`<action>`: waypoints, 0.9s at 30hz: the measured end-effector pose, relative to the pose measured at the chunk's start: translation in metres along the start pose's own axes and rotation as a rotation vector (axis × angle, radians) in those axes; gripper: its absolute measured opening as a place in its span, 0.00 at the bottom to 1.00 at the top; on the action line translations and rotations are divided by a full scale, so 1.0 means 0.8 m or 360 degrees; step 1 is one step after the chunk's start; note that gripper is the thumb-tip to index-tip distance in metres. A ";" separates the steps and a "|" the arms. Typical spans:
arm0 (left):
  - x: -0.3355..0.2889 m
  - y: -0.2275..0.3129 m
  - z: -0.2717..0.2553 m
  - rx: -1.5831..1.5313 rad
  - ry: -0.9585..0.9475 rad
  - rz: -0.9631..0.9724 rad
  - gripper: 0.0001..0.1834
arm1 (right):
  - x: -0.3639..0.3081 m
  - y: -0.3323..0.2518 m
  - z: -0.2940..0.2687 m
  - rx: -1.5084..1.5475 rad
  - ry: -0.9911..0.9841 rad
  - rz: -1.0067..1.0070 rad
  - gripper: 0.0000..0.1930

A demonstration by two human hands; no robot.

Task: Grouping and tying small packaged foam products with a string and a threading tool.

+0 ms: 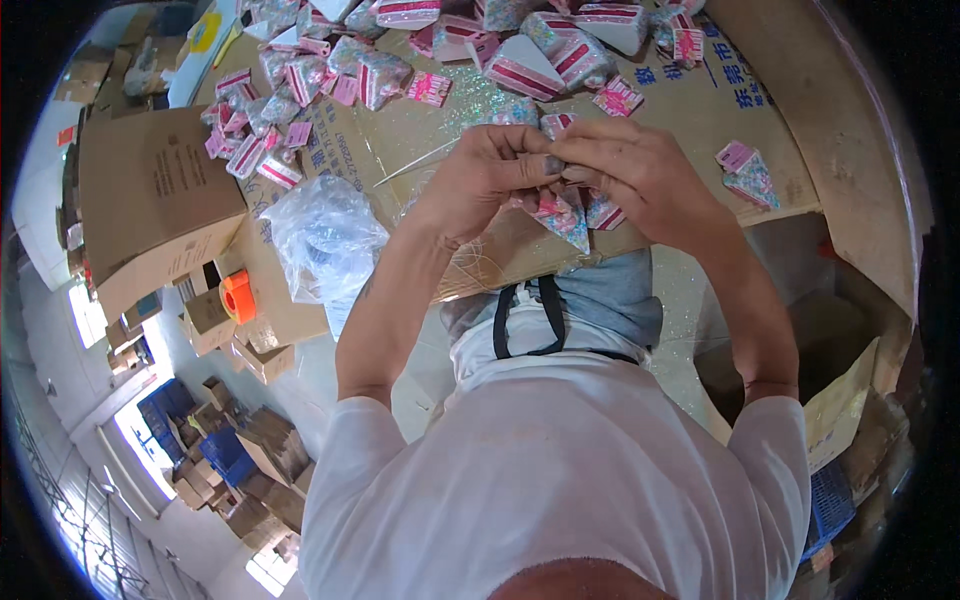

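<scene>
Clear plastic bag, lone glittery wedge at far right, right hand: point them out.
Clear plastic bag (pixel 325 240), head view: its crumpled middle.
Lone glittery wedge (pixel 754 184), head view: its speckled side.
Right hand (pixel 656 186), head view: back of the hand.

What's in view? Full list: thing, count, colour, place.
cardboard sheet: brown, work surface
wedge heap: many overlapping pieces, white/pink/glittery, far side
lone wedge: 1, glittery, right
wedges at the fingertips: at least 2, pink/glittery, near edge
tags: several, pink, among the heap
thin stick: 1, pale, centre-left
plastic bag: 1, clear, left
large carton: 1, brown, far left
orange roll: 1, below the carton
open carton: 1, brown, lower right
blue crates: several, lower left and lower right
background cartons: many, brown
shirt: 1, white, bottom centre
left hand, right hand: over the wedges; exact grip hidden
</scene>
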State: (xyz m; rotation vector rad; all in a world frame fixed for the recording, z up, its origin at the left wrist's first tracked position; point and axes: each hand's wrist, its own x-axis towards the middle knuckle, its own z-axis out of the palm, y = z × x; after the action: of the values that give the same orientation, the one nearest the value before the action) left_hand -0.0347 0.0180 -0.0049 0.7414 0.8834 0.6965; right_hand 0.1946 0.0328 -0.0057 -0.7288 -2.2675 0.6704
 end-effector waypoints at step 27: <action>-0.072 -0.019 0.070 0.0441 0.0433 0.0807 0.05 | -0.015 -0.013 0.000 0.0619 0.0778 0.0726 0.10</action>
State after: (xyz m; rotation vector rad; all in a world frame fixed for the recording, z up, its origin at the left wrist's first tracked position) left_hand -0.0095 -0.0506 0.0308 1.1575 1.0637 1.1575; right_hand 0.1989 0.0176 -0.0041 -1.0836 -1.4796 0.9840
